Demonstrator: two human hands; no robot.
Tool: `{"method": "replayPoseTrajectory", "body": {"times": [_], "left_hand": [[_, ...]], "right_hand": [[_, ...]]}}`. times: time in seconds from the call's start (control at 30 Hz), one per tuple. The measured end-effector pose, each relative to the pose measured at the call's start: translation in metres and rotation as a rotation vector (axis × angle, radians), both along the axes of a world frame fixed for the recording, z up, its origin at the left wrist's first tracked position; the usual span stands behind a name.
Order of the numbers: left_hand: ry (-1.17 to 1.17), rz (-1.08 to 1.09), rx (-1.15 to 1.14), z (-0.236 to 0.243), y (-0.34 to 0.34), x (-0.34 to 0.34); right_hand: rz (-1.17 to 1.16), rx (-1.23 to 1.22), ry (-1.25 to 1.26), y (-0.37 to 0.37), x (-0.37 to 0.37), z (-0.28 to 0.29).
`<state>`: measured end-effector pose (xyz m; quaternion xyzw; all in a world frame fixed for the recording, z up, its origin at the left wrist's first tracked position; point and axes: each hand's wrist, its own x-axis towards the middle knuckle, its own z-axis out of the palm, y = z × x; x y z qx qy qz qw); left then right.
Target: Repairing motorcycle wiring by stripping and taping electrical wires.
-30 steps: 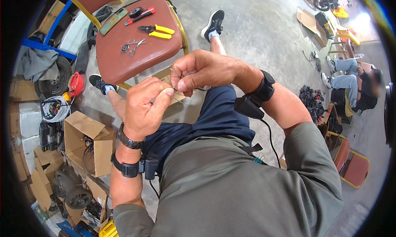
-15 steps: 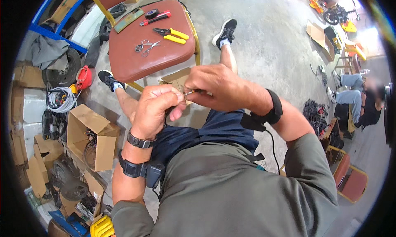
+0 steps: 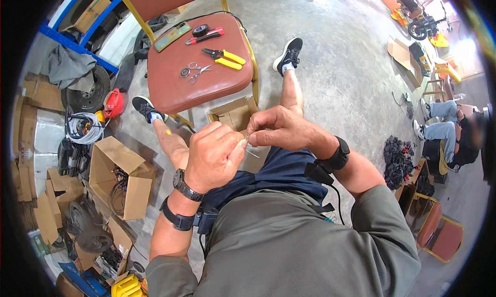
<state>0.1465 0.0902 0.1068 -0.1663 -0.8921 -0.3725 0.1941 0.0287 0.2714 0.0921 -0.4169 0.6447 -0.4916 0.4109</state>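
My left hand [image 3: 214, 155] and my right hand [image 3: 279, 127] meet above my lap, fingertips touching. Both are closed in a pinch on a thin wire [image 3: 252, 153], of which only a pale short end shows below the fingers; the rest is hidden. In front of me, a brown padded chair [image 3: 201, 93] carries yellow-handled wire strippers [image 3: 227, 61], small scissors [image 3: 195, 74] and a little dark ring-shaped roll [image 3: 184, 72]. Farther back on the seat lie a red utility knife [image 3: 206, 36], a roll of black tape [image 3: 200, 30] and a phone [image 3: 172, 36].
Under the chair's front edge sits an open cardboard box [image 3: 232, 113]. At left are another box [image 3: 124, 178] holding black cables, a coiled white hose [image 3: 85, 127] and a tyre [image 3: 93, 90]. A seated person [image 3: 447, 129] and a heap of black parts [image 3: 398, 160] are at right.
My left hand has turned so its back faces up, and both hands have shifted slightly right and down. A pale wire end now shows under the fingers. The view has moved a little.
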Motion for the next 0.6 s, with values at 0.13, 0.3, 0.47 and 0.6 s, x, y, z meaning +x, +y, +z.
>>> {"method": "replayPoseTrajectory", "body": {"times": [0.13, 0.3, 0.47, 0.6], "left_hand": [[0.102, 0.044, -0.196, 0.001, 0.003, 0.003], [0.095, 0.066, -0.265, -0.002, 0.002, 0.004], [0.106, 0.093, -0.249, -0.009, 0.001, 0.004], [0.015, 0.063, -0.083, -0.011, 0.000, 0.003]], "right_hand": [[-0.048, -0.030, -0.358, -0.002, 0.003, -0.015], [-0.117, -0.078, -0.479, -0.006, 0.013, -0.021], [-0.169, -0.096, -0.447, -0.007, 0.017, -0.019], [-0.228, -0.203, -0.352, -0.008, 0.019, -0.026]]}}
